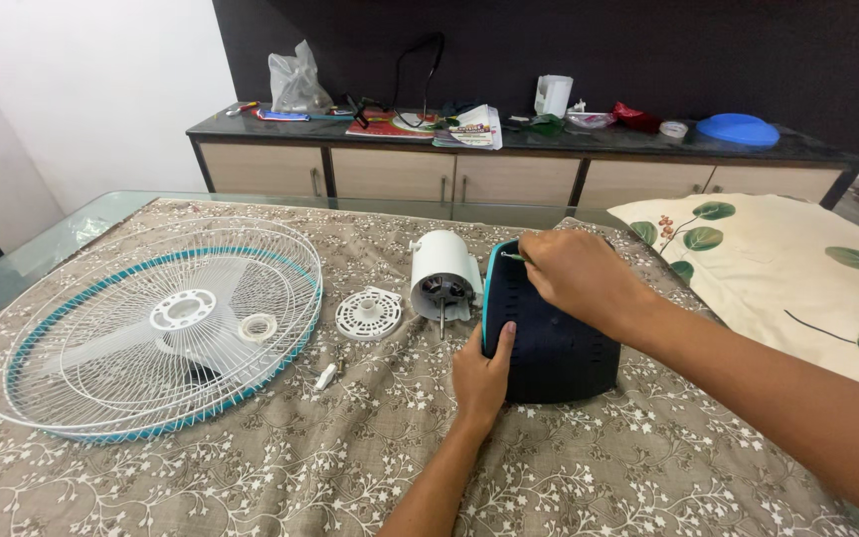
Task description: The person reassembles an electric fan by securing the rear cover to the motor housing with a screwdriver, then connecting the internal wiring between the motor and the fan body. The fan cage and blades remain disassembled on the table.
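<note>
The left hand (481, 376) is gripping the dark base (552, 333) while the right hand (577, 273), closed on a screwdriver (515, 257), is working its top edge.

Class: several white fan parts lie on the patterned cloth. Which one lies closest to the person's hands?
The white motor housing, a stubby cylinder with a shaft, right beside the dark base both hands grip. The round vented cap and wire grille lie farther left.
</note>
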